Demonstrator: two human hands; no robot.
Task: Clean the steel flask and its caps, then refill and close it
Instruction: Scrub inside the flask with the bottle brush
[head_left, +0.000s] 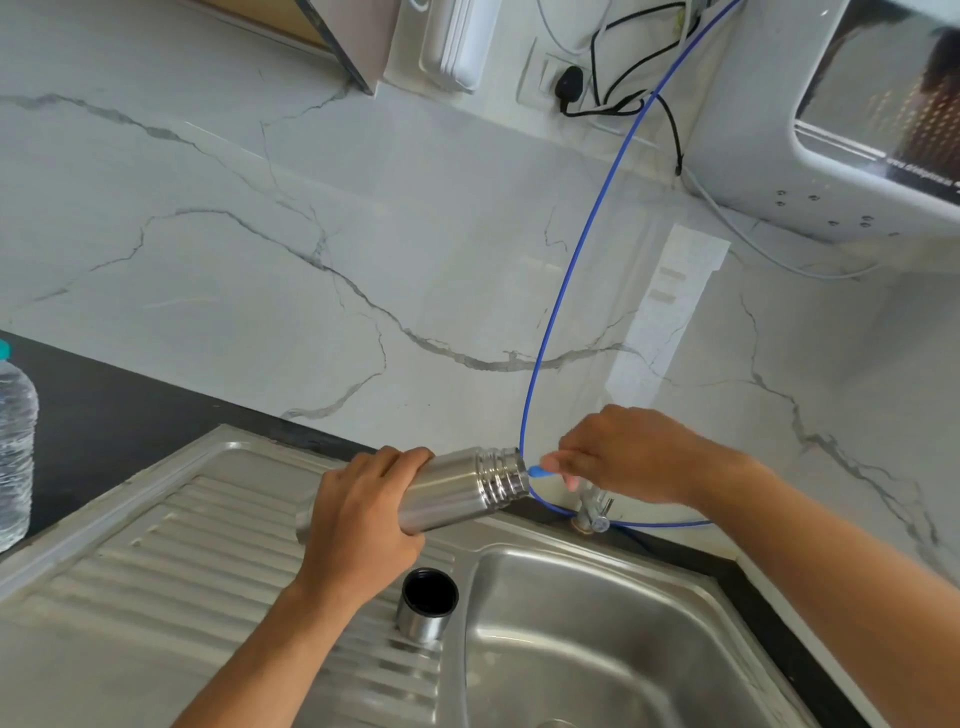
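Observation:
My left hand (358, 514) grips the steel flask (457, 491) around its body and holds it tilted almost flat above the drainboard, its open threaded mouth turned right. My right hand (623, 457) pinches the blue tip (537, 472) of a thin blue water tube (576, 249) right at the flask's mouth. One steel cap (427, 603) with a black inside stands mouth-up on the drainboard, just left of the basin. No other cap shows.
The steel sink basin (597, 623) lies below right, its ribbed drainboard (182, 561) to the left. A small steel tap (595, 512) stands behind the basin. A plastic water bottle (13, 452) is at the far left. A white appliance (841, 114) and cables hang on the marble wall.

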